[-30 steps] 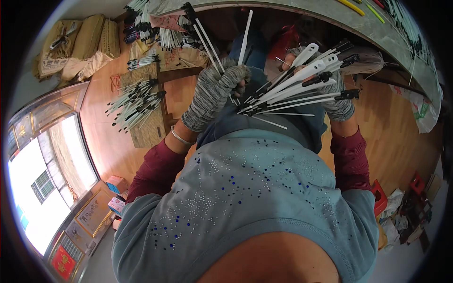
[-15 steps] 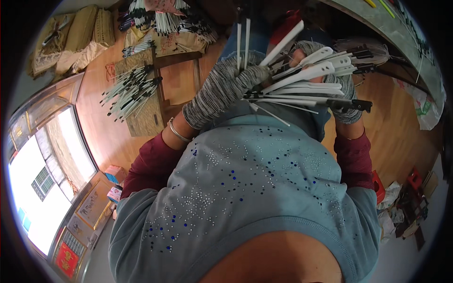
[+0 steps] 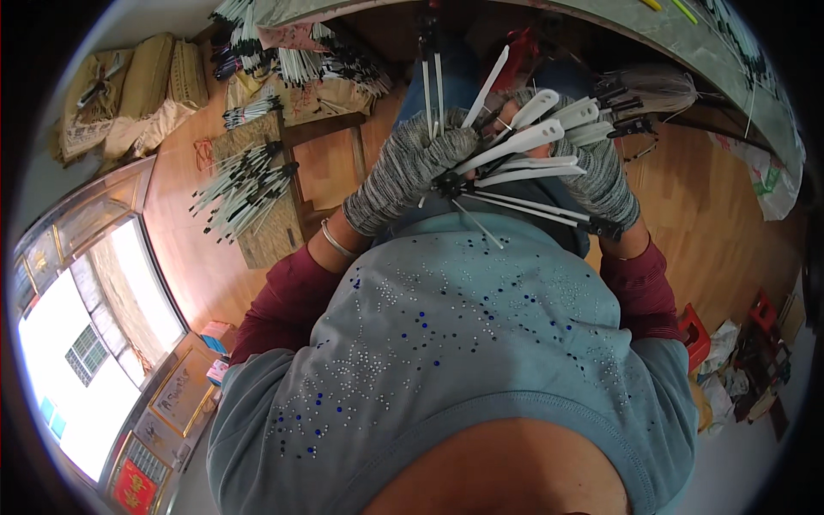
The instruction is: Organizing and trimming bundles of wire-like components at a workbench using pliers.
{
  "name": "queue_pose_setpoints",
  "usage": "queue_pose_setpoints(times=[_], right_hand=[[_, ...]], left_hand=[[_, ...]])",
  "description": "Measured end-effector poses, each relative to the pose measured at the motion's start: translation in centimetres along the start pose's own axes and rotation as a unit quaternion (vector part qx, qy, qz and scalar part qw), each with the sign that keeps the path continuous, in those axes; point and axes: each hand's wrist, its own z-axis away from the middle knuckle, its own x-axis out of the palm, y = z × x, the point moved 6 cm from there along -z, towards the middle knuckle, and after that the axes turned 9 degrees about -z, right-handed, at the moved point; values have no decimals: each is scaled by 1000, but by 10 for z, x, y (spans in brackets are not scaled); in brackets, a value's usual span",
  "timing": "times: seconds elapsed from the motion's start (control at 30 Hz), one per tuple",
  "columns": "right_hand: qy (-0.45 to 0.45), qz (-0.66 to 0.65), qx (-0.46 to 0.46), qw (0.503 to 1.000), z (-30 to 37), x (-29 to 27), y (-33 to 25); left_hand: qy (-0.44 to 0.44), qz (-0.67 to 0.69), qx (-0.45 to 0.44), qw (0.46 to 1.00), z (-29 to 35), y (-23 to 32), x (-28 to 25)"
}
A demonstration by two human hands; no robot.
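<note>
A loose bundle of white flat strips with rounded, holed ends, mixed with thin white rods and black end pieces, spreads between my two hands in front of my stomach. My left hand, in a grey knitted glove, is closed around the bundle's left end. Two thin rods with black tops stick up from that hand. My right hand, gloved alike with bare fingertips, is wrapped round the strips from behind on the right. Black ends point out past it. The strips hide part of its fingers.
A grey tabletop curves across the far right. To the left, a wooden bench bears a pile of white rods with black ends. Brown sacks stand at the far left. Red stools are at the lower right.
My hands have come closer together, the right one moving left. The strips have shifted and fan out less widely. More of the tabletop shows at the top.
</note>
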Motion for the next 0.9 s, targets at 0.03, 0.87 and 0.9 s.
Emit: queue_pose_setpoints(times=[0.03, 0.87, 0.9], right_hand=[[29, -23, 27, 999, 2, 0, 2], [126, -14, 42, 991, 23, 6, 15], [125, -15, 42, 991, 23, 7, 15]], left_hand=[[4, 74, -66, 995, 3, -4, 0], [118, 42, -181, 976, 19, 0, -2], [119, 42, -181, 975, 19, 0, -2]])
